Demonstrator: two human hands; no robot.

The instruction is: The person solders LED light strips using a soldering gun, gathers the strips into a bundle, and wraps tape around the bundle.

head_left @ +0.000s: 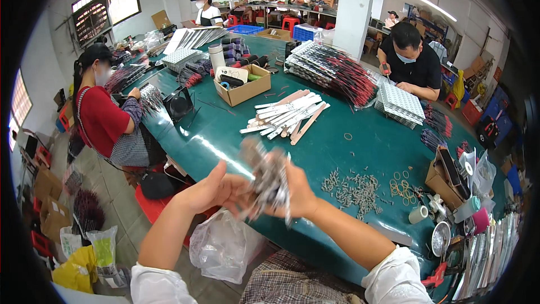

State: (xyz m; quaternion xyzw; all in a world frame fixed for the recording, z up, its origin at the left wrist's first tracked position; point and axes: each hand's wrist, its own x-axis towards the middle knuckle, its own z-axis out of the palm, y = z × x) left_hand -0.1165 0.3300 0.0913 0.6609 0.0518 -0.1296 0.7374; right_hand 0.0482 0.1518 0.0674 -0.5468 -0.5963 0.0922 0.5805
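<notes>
Above the near edge of the table, my right hand (299,192) grips a bundle of thin grey strips (271,175), smeared by motion. The strips stand roughly upright, and their exact kind is too blurred to make out. On the bundle's left side is my left hand (216,190), thumb raised and fingers apart. Its fingertips reach the lower edge of the bundle, where blur hides whether they touch. To the right of my right hand, a scatter of small grey metal pieces (360,191) lies on the green table (315,160). Beyond the bundle rests a pile of flat white and brown strips (289,114).
Rubber bands (402,188) lie right of the metal pieces. A cardboard box (247,87) of tools stands farther back. One co-worker in red (104,110) works at left, another in black (413,65) at far right beside stacked white panels (398,104). A plastic bag (225,245) hangs below the table edge.
</notes>
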